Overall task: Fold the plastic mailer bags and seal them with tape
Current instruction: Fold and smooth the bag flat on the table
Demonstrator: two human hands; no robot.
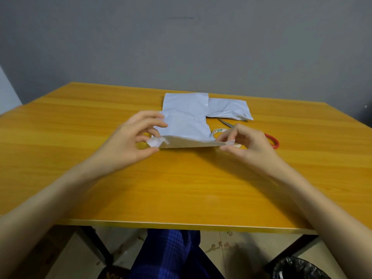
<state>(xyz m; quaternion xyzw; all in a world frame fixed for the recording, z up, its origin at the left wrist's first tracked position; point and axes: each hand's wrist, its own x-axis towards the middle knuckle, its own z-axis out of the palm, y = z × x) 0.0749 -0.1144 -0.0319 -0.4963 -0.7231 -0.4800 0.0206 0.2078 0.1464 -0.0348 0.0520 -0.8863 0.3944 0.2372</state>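
A white plastic mailer bag (186,128) lies on the yellow wooden table (181,188), its near edge lifted off the surface. My left hand (130,141) pinches the bag's near left corner between thumb and fingers. My right hand (243,143) pinches the near right corner. A roll of tape (218,132) lies just behind the bag's right side, partly hidden by my right fingers. Two more white mailer bags lie further back, one (186,101) behind the held bag and one (229,108) to its right.
Scissors (227,123) with red handles (272,139) lie on the table behind my right hand. A grey wall rises behind the table. Under the table are my legs in blue checked cloth (171,254) and a black-lined bin (298,268) at the lower right.
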